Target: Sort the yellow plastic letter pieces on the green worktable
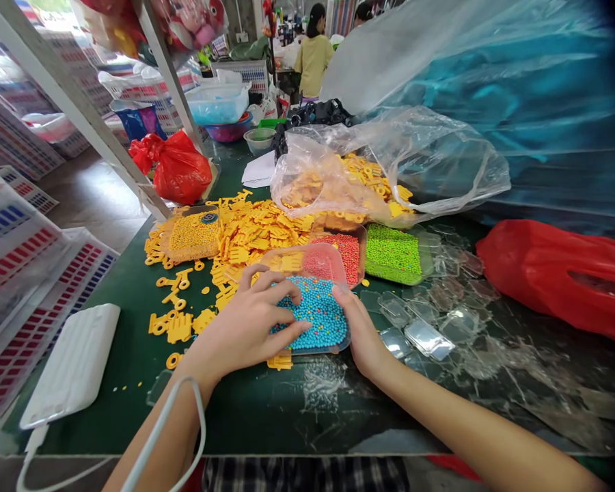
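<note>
A clear plastic tray (333,350) of small blue beads (315,313), with a few yellow and red ones mixed in, stands near the front of the green table. My left hand (266,311) reaches over its left side with fingers apart and bent, fingertips at the beads. On the right side, my right hand (361,335) grips the tray, thumb at the rim; its other fingers are mostly hidden. Behind sit a tray of red beads (349,251) and a tray of green beads (392,253). Flat yellow plastic pieces (259,229) lie heaped behind my left hand.
Yellow beads fill a tray (192,232) at back left. Clear plastic pieces (430,338) are scattered right, beside a red bag (558,273). A white power bank (74,362) with a cable lies left. An open clear bag (333,181) stands behind; a person (311,58) is far back.
</note>
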`<state>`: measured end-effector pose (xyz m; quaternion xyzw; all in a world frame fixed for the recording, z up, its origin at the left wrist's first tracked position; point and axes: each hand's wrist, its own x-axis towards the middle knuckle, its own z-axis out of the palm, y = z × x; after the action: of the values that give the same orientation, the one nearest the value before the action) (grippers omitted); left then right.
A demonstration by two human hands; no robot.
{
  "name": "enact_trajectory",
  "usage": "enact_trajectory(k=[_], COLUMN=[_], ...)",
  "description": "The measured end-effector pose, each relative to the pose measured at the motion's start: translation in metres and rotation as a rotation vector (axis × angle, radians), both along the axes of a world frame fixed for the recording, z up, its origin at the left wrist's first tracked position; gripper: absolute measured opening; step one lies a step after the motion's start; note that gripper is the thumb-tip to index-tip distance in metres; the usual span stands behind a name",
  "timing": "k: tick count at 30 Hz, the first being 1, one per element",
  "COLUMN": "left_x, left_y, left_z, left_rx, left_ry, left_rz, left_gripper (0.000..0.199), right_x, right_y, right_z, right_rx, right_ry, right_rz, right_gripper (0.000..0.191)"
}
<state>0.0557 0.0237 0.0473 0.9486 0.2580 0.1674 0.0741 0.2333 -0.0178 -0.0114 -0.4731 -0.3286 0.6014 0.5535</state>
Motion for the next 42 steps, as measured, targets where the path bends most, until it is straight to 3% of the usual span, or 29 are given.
enact_trajectory(k=[12, 20, 28, 31, 38, 42], left_x=[-0.01, -0.013, -0.008, -0.009, -0.01, -0.004], left_y=[-0.002, 0.001, 0.0, 0.002, 0.01, 0.009], left_z=[0.012, 0.005, 0.003, 0.003, -0.005, -0.011], left_rx=[-0.128, -0.191, -0.151, -0.083, 0.294, 0.369], left_ry=[0.013, 0.077, 0.06, -0.016, -0.247, -0.345], left_rz=[0.019, -0.013, 0.001, 0.026, 0.227, 0.337], left_gripper=[0.025, 0.003, 0.012, 0.013, 0.014, 0.009], right_x=[0.002, 0.001, 0.001, 0.0, 0.002, 0.001], right_y=[0.004, 0.006, 0.005, 0.005, 0.005, 0.003], right_z=[0.002, -0.001, 0.001, 0.005, 0.007, 0.005], right_rx=[0.013, 0.031, 0.035, 0.048, 0.011, -0.033], right_ry=[-0.017, -0.046, -0.049, -0.019, -0.055, -0.055], right_rz=[0.009, 0.018, 0.026, 0.049, 0.025, 0.065], right_gripper=[0.05, 0.042, 0.046, 0.046, 0.048, 0.053])
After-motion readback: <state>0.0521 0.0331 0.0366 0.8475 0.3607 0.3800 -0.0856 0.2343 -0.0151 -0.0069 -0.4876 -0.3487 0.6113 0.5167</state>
